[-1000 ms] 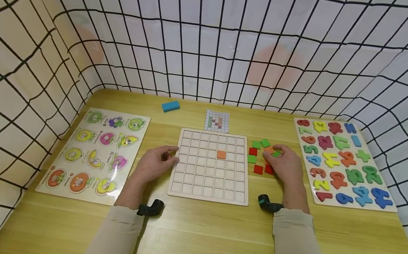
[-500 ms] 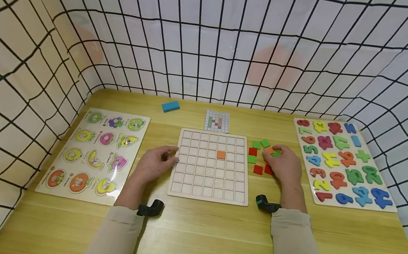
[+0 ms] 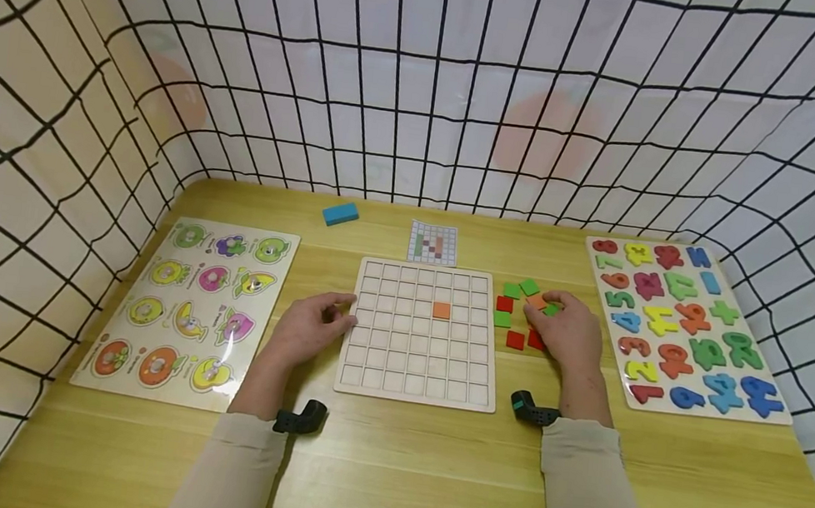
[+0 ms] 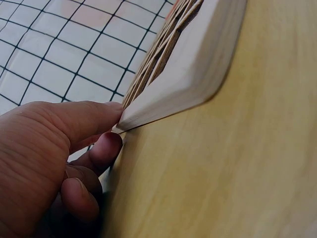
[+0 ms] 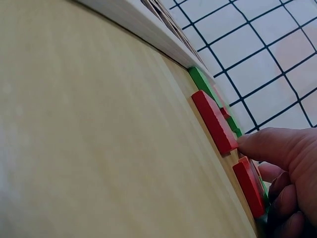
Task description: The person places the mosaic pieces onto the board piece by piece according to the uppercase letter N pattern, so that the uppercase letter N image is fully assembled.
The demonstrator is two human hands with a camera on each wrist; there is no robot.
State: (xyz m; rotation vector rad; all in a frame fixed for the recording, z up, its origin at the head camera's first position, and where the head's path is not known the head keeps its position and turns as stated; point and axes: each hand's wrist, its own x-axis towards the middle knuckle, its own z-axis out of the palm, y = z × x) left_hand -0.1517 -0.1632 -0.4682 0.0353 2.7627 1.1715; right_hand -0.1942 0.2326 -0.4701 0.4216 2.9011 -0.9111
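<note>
In the head view a wooden grid board (image 3: 421, 333) lies at the centre, one orange tile (image 3: 441, 311) in a cell. My left hand (image 3: 310, 328) rests at the board's left edge, thumb and forefinger tips right at the rim; in the left wrist view the fingertips meet its corner (image 4: 163, 109). Over the loose tiles right of the board is my right hand (image 3: 570, 333), fingers loosely bent. A second orange tile (image 3: 536, 301) and a green tile (image 3: 551, 309) show between its thumb and forefinger. In the right wrist view the thumb tip is right at a red tile (image 5: 213, 121).
Behind the board lies a small printed pattern card (image 3: 433, 243), with a blue block (image 3: 340, 214) to its left. A fruit puzzle board (image 3: 193, 313) lies far left, a number puzzle board (image 3: 686, 328) far right. Black wire mesh (image 3: 435, 81) encloses the table on three sides.
My right wrist has shifted slightly left since the first frame, while its fingers stay among the tiles. The left hand, board and tiles look the same.
</note>
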